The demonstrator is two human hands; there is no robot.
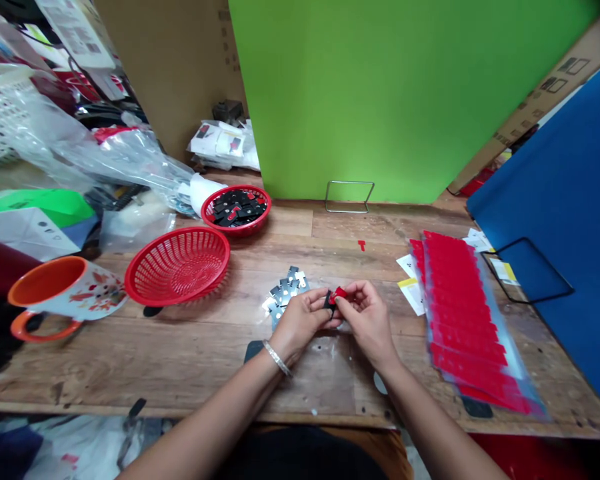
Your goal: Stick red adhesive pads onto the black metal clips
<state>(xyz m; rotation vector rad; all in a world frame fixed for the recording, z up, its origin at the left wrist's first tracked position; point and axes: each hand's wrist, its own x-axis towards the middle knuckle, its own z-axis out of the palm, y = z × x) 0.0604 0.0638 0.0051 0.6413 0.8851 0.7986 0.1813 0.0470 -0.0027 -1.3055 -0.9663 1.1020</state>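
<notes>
My left hand is closed on a small flat black piece, pinching it between thumb and fingers. Opposite it, my right hand pinches a small red piece and presses it against the black one. The fingers partly hide where the two pieces meet. Just beyond my left hand lies a loose pile of small black and silvery flat pieces. One red T-shaped piece rests by itself on the wooden table, farther back.
Left stand an empty red basket, a red basket of black and red pieces and an orange-white mug. On the right lie stacked red strips by a black wire stand. Green and blue panels rise behind.
</notes>
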